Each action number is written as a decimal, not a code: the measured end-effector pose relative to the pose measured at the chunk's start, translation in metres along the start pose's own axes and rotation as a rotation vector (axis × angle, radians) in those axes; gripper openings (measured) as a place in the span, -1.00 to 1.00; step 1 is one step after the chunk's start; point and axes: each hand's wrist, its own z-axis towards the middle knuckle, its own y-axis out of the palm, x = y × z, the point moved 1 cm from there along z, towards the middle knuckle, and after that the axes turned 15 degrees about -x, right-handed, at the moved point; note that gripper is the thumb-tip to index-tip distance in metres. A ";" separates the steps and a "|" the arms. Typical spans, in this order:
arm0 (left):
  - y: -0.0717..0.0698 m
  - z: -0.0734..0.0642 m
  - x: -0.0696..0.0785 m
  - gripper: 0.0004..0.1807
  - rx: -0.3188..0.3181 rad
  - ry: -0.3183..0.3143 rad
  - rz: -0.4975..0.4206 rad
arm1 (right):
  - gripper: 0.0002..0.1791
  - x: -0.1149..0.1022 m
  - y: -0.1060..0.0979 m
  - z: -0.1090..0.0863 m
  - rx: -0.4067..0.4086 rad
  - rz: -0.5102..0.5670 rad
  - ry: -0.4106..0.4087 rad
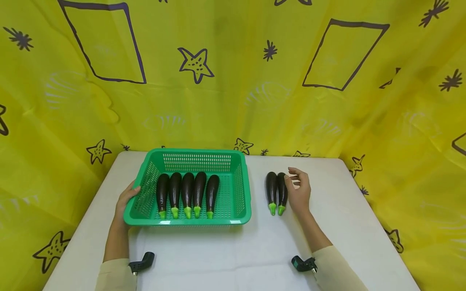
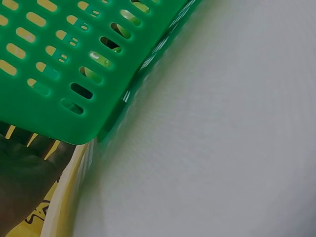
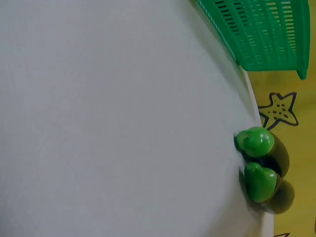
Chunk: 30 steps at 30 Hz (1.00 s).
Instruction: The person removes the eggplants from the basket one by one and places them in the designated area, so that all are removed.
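Note:
A green plastic basket with slotted walls stands on the left half of the white table, several dark eggplants in a row inside, green stems toward me. My left hand grips its left rim, thumb over the edge and fingers outside; in the left wrist view those fingers reach behind the basket wall. Two more eggplants lie side by side right of the basket, a left one and a right one. My right hand, fingers loosely bent, overlaps the right one's upper edge. The right wrist view shows both green stems but not the hand.
A white cloth-like surface covers the table. A yellow curtain with dark star and frame drawings hangs behind and along both sides. Small black camera mounts sit at the left wrist and the right wrist.

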 end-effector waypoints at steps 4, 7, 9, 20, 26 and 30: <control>0.001 -0.001 0.000 -0.31 0.025 -0.028 0.027 | -0.63 -0.033 0.008 -0.003 -0.066 0.047 -0.026; 0.002 -0.001 0.000 -0.33 0.041 -0.044 0.027 | -0.63 -0.041 0.016 -0.006 -0.108 0.063 -0.045; 0.001 -0.002 0.000 -0.39 0.042 -0.032 0.019 | -0.63 -0.046 0.022 -0.009 -0.134 0.066 -0.067; 0.000 -0.002 -0.004 -0.38 0.020 0.024 -0.014 | -0.59 -0.072 0.050 -0.014 -0.297 0.085 -0.281; 0.000 -0.002 -0.004 -0.37 0.027 -0.005 0.006 | -0.56 -0.084 0.061 -0.013 -0.343 0.081 -0.305; -0.001 -0.002 -0.002 -0.49 0.035 -0.024 0.003 | -0.55 -0.083 0.071 -0.010 -0.365 0.094 -0.318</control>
